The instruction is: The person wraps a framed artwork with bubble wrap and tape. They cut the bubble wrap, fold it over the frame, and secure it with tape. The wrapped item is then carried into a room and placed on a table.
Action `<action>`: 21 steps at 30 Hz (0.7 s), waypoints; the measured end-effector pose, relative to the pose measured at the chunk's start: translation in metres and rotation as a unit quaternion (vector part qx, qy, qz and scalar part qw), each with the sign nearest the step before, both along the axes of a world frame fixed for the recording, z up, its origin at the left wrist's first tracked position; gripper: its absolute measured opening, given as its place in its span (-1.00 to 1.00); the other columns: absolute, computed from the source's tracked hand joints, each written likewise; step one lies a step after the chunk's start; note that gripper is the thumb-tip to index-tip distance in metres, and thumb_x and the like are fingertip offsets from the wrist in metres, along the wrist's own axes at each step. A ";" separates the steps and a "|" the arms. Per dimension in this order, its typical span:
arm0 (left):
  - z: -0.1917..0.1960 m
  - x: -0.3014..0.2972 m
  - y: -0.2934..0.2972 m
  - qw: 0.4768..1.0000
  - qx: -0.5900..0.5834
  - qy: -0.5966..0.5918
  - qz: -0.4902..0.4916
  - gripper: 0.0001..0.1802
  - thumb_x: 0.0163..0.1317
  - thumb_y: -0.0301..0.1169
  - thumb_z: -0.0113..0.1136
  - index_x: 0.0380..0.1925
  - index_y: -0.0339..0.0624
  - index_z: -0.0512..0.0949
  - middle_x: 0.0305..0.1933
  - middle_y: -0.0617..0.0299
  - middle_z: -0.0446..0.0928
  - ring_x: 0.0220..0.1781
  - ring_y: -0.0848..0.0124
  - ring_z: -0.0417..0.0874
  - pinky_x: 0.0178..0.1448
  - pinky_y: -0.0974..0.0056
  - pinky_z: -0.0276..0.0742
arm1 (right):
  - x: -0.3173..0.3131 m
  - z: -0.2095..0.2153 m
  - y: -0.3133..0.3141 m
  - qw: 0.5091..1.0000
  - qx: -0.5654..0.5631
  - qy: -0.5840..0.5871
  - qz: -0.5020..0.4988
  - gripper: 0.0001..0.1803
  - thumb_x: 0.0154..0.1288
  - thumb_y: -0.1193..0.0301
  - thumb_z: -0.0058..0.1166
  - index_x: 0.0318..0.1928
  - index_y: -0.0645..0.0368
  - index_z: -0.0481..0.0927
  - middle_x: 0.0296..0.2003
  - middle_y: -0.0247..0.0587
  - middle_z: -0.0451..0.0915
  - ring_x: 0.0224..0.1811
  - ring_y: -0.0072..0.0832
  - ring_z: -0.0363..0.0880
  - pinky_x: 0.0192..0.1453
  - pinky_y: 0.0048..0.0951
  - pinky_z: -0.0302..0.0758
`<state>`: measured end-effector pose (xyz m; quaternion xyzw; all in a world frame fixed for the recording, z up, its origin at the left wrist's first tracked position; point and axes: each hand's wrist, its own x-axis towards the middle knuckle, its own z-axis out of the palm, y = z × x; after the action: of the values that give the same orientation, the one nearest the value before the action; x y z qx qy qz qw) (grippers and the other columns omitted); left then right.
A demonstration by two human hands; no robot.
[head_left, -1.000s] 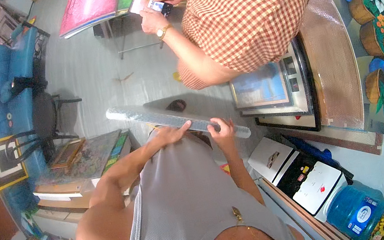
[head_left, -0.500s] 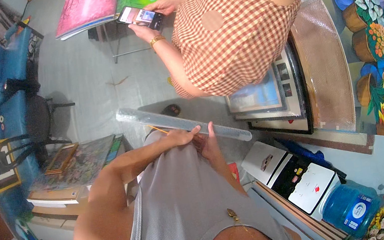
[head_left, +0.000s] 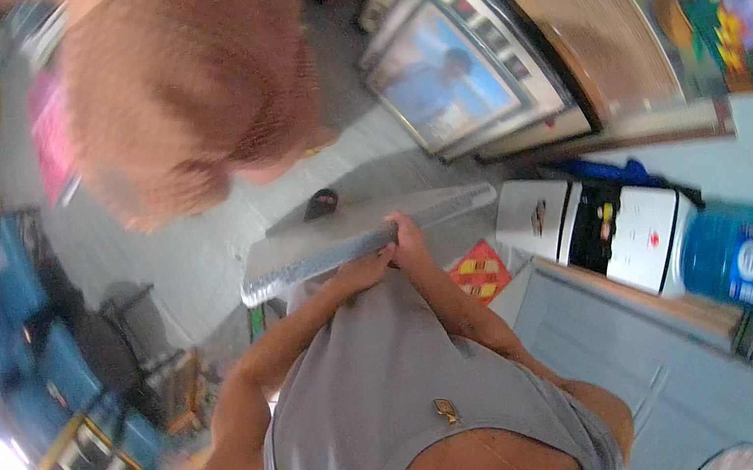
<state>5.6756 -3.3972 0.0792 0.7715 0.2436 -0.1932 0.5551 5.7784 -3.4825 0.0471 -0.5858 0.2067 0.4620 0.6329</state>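
In front of my waist is a flat panel wrapped in clear bubble wrap (head_left: 300,256), seen at a slant, its long near edge towards me. My left hand (head_left: 365,273) is closed at the middle of that edge, its fingers partly hidden. Close beside it, my right hand (head_left: 408,238) grips the same edge with the thumb up. The two hands almost touch. What lies inside the wrapping cannot be made out.
A person in a checked top (head_left: 183,88), blurred, stands ahead on the left. Framed pictures (head_left: 449,73) lean at the far right. A white appliance (head_left: 630,232) and a blue water jug (head_left: 734,255) stand right. Left are a black chair (head_left: 120,338) and blue sofa (head_left: 0,308).
My view has turned to the right, and the other person now appears further left. The wrapped panel has tilted, showing more of its broad face. Both hands keep their hold.
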 end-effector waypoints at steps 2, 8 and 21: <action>0.037 0.004 0.008 0.998 -0.008 -0.058 -0.033 -0.44 0.22 -0.02 -0.17 -0.02 -0.29 0.37 0.03 -0.13 0.40 0.14 0.02 0.36 0.18 0.16 0.23 | 0.005 0.031 0.003 0.984 -0.074 -0.145 0.067 -0.71 -0.04 0.39 0.04 -0.24 0.18 0.43 -0.32 -0.12 0.48 -0.20 -0.23 0.47 -0.11 -0.29 0.39; 0.168 -0.007 0.097 0.973 -0.114 0.001 -0.202 -0.49 0.21 -0.15 0.02 0.07 -0.24 0.34 0.13 -0.01 0.36 0.16 0.18 0.38 0.22 0.18 0.24 | -0.006 0.023 -0.012 0.812 -0.204 -0.478 0.268 -0.56 -0.16 0.44 0.13 -0.14 0.04 0.40 -0.18 -0.09 0.48 -0.06 -0.17 0.45 -0.01 -0.25 0.33; 0.115 0.096 0.211 0.991 0.062 -0.107 -0.052 -0.55 0.13 -0.17 0.17 -0.03 -0.17 0.45 -0.20 0.12 0.56 -0.14 0.35 0.56 -0.04 0.29 0.42 | 0.066 0.100 -0.065 0.951 -0.109 -0.060 -0.283 -0.81 -0.19 0.51 0.20 -0.47 0.20 0.49 -0.47 -0.25 0.50 -0.48 -0.45 0.48 -0.46 -0.43 0.38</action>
<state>5.7715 -3.1858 0.1942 0.8320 0.1541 -0.1228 0.5186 5.8446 -3.5473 0.1471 -0.5956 0.3744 0.2023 0.6813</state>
